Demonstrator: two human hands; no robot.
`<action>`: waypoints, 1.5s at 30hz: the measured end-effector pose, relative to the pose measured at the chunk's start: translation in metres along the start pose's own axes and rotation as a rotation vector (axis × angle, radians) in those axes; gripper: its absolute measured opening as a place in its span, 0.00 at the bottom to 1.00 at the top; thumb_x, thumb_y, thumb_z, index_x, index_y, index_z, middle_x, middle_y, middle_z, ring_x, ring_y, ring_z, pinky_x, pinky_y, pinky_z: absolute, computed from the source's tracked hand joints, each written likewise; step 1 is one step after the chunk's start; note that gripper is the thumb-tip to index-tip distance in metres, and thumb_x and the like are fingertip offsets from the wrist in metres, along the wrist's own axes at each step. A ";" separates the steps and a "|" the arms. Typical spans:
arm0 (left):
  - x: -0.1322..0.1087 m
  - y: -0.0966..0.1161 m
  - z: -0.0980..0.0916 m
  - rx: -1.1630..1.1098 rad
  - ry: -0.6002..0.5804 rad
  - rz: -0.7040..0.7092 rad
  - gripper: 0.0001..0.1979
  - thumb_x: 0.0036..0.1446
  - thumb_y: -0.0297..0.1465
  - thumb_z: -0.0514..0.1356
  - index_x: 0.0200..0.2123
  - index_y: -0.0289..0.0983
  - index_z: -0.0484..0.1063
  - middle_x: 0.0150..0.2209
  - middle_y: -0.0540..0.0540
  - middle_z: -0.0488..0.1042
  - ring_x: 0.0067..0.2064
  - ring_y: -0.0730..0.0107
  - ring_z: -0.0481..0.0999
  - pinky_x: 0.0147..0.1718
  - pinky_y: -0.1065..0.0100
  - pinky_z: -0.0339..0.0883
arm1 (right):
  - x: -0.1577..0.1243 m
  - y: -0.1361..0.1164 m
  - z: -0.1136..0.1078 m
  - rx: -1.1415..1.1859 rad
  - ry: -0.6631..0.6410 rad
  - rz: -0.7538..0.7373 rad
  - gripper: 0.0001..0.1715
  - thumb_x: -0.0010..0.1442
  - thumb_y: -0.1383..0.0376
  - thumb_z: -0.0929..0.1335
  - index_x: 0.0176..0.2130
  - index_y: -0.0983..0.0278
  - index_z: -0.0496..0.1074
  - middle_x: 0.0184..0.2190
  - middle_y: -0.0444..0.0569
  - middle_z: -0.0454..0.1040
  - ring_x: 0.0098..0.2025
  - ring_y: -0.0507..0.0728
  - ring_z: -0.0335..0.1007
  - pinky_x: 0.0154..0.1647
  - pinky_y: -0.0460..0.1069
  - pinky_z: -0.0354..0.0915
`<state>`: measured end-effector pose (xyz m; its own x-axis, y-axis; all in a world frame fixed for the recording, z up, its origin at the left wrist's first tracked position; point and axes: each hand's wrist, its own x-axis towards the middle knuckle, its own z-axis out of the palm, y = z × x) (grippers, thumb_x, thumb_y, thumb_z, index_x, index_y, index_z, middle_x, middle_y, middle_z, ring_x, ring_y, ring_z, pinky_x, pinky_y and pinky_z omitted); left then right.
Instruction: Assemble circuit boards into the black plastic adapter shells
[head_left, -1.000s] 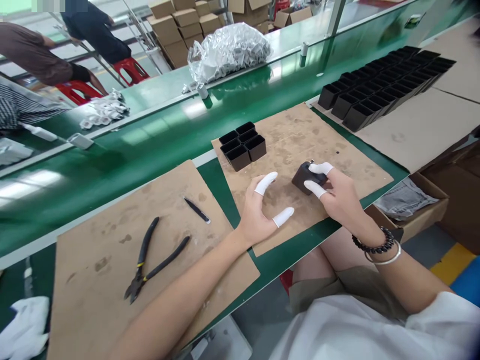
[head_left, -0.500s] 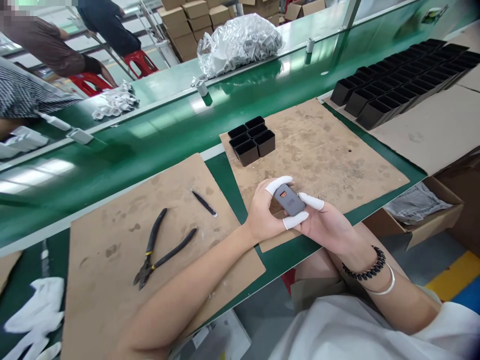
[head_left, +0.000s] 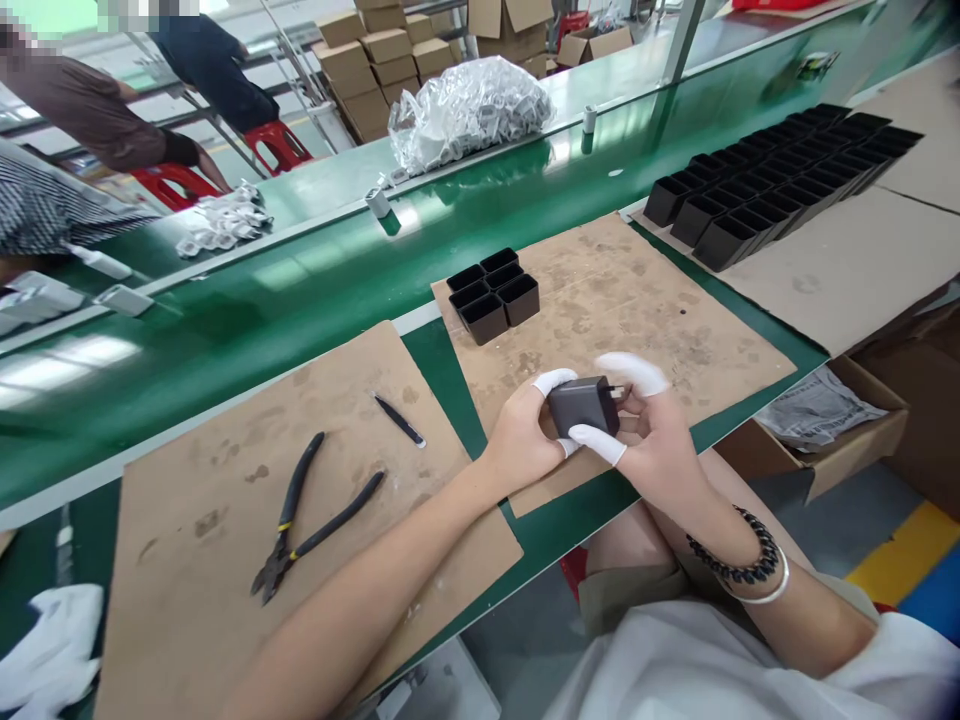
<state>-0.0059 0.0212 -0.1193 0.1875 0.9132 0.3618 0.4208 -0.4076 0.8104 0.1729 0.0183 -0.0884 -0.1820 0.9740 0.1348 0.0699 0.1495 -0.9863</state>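
A dark grey plug-in charger (head_left: 583,406) is held above the near edge of the cardboard, its metal prongs pointing right. My left hand (head_left: 525,430) closes round its left end, with white finger cots on the thumb and a finger. On the other side, my right hand (head_left: 652,430) grips it too, a white-capped thumb pressed on its near face and a blurred, white-capped finger raised over the prongs. Beyond the hands stands a small group of open black casings (head_left: 493,296). Left of my forearm lie pliers (head_left: 300,520) with spread handles and black tweezers (head_left: 399,419).
Many black casings (head_left: 780,180) stand in rows at the right. A green conveyor belt (head_left: 315,270) runs behind the cardboard sheets (head_left: 637,290). Across it sits a bag of small white parts (head_left: 472,110). White gloves (head_left: 52,645) lie at the lower left; an open carton (head_left: 855,430) is at the right.
The charger has been turned: its end face with a port showed before, and now its side and prongs show. My right hand has shifted its fingers around it. The view has moved slightly.
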 end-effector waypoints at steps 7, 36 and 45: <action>0.009 0.008 -0.006 -0.155 -0.170 0.051 0.18 0.41 0.23 0.61 0.40 0.39 0.70 0.33 0.48 0.76 0.33 0.64 0.77 0.31 0.65 0.70 | -0.003 -0.018 -0.008 -0.274 -0.115 -0.206 0.11 0.66 0.60 0.69 0.44 0.56 0.82 0.29 0.47 0.77 0.28 0.54 0.70 0.29 0.51 0.67; 0.013 0.013 -0.020 -0.606 -0.599 -0.277 0.24 0.36 0.26 0.74 0.39 0.38 0.74 0.34 0.47 0.76 0.33 0.65 0.75 0.34 0.64 0.73 | 0.053 -0.003 -0.025 0.425 -0.655 0.132 0.14 0.53 0.55 0.78 0.36 0.59 0.80 0.33 0.46 0.79 0.29 0.54 0.73 0.33 0.52 0.73; 0.009 0.006 -0.011 -0.663 -0.250 -0.383 0.36 0.29 0.37 0.83 0.40 0.36 0.71 0.33 0.48 0.75 0.32 0.66 0.76 0.39 0.60 0.74 | 0.024 -0.001 -0.018 0.159 -0.109 -0.090 0.20 0.63 0.57 0.74 0.54 0.55 0.74 0.50 0.49 0.78 0.50 0.58 0.77 0.55 0.55 0.74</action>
<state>-0.0115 0.0271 -0.1064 0.3634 0.9304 -0.0472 -0.1037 0.0907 0.9905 0.1863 0.0442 -0.0829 -0.2862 0.9325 0.2203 -0.1054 0.1979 -0.9745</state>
